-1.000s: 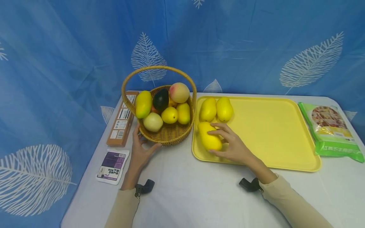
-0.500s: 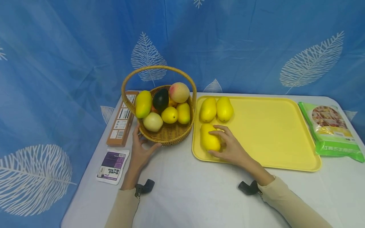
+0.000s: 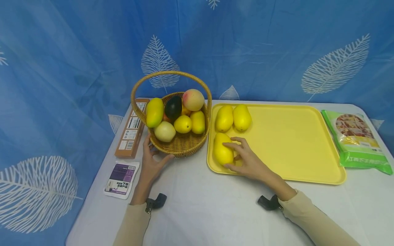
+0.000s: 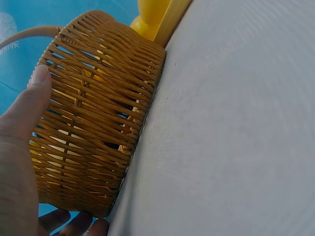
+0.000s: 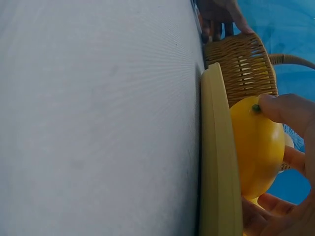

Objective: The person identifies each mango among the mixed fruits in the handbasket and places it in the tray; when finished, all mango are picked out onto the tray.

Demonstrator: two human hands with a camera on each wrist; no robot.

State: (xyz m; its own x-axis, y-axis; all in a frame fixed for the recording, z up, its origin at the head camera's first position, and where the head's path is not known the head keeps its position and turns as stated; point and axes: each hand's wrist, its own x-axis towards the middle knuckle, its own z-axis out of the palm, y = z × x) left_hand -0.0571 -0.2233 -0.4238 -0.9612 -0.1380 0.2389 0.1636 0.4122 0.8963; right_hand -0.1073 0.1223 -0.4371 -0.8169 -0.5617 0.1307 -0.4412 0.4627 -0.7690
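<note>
My left hand (image 3: 151,165) holds the near left side of a wicker basket (image 3: 184,148), thumb at the front and fingers round the side. In the left wrist view the thumb (image 4: 34,93) lies against the basket's woven wall near the rim. On the left end of a yellow tray (image 3: 289,147), my right hand (image 3: 250,160) has its thumb and curled fingers around a yellow mango (image 3: 223,150). The right wrist view shows the thumb touching that mango (image 5: 256,147) beside its green stem spot. Two more yellow mangoes (image 3: 224,118) lie just behind it on the tray.
Several fruits fill the basket, among them a peach (image 3: 193,99), a dark avocado (image 3: 173,107) and a lemon (image 3: 183,124). An orange-brown box (image 3: 130,131) and a purple-white packet (image 3: 122,179) lie left. A green food bag (image 3: 358,140) lies right of the tray.
The mango under my right hand has shifted and turned more upright in the head view, now nearer the tray's left edge. My left hand and the basket have stayed put.
</note>
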